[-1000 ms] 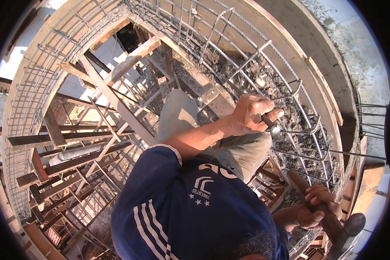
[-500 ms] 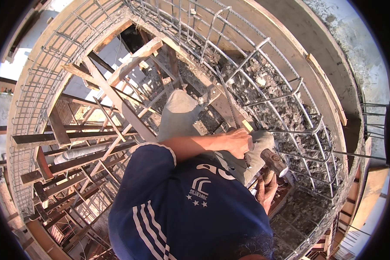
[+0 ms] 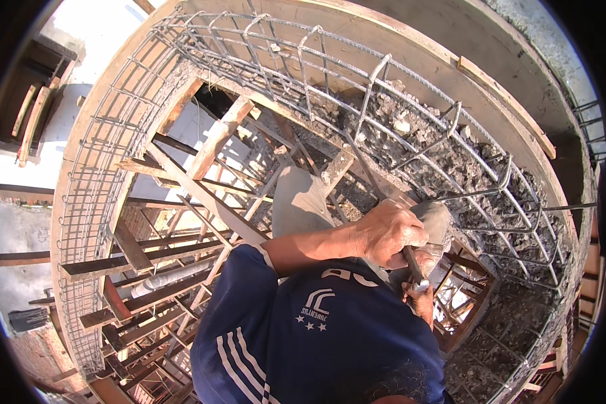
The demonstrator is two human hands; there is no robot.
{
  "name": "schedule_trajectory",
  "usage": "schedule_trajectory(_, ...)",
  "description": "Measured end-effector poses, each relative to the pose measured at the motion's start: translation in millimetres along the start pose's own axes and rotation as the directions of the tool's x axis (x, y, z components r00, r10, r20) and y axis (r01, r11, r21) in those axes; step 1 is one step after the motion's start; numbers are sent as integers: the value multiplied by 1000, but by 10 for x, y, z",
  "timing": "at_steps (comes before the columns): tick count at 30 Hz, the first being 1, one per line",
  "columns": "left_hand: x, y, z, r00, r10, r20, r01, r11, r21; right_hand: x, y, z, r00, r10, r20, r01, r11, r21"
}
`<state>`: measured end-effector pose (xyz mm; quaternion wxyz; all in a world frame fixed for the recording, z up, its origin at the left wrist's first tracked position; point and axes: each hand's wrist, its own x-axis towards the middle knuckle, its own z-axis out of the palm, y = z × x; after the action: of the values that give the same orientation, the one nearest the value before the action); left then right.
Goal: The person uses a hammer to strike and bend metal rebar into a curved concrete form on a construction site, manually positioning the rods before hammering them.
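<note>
My left hand [image 3: 394,232] is closed in a fist around a dark metal bar [image 3: 365,161], which runs up and away to the left from the fist toward the concrete edge. Close below it, my right hand [image 3: 421,304] grips a hammer; its handle is mostly hidden. The hammer's metal head [image 3: 415,264] shows just under the left fist, between the two hands. Whether the head touches the bar's end I cannot tell. My knees in grey trousers [image 3: 297,195] are bent in front of me.
A curved cage of steel bars [image 3: 451,131] arches over broken concrete rubble [image 3: 411,121] on the right and far side. Plywood formwork [image 3: 424,47] walls it. Wooden beams and props [image 3: 202,195] cross the opening at left. A bar [image 3: 565,207] juts out at right.
My left fist has moved right and slightly down in the picture, nearer the hammer. The hammer's head has turned and its face points lower. The whole view has shifted.
</note>
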<state>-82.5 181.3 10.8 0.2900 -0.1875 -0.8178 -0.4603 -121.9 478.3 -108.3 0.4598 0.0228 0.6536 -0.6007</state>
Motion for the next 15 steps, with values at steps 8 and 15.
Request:
schedule_trajectory(8, -126, 561, -303, 876, -455, -159, 111, 512, -852, 538, -1016, 706, 814, -452, 365, 479, 878, 19)
schedule_trajectory(15, -90, 743, -625, 881, -456, -124, 127, 480, -868, 629, -1229, 1081, 650, -162, 743, 248, 969, -5)
